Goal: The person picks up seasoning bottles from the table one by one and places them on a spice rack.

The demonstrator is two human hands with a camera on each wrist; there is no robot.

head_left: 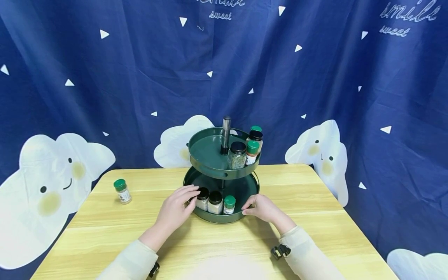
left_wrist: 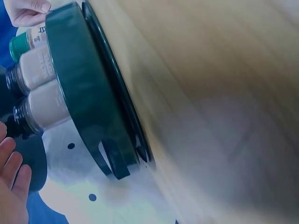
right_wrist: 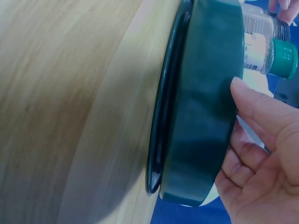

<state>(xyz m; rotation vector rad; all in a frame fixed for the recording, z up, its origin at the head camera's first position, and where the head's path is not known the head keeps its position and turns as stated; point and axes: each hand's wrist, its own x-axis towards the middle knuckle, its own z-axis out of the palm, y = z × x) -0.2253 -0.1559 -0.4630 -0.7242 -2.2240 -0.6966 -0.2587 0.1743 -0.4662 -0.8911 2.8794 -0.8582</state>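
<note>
A dark green two-tier rotating spice rack stands on the wooden table. On its lower tier, two black-capped jars of pale contents and a green-capped spice jar line the front. My left hand is beside the leftmost black-capped jar, its fingers extended near the lid; whether they touch it I cannot tell. My right hand pinches the lower tier's rim at the front right, thumb on the edge and fingers curled behind it.
The upper tier bears several jars at its right, among them a black-capped jar of green flakes and a green-capped jar. Another green-capped jar stands alone on the table's left. A blue curtain hangs behind.
</note>
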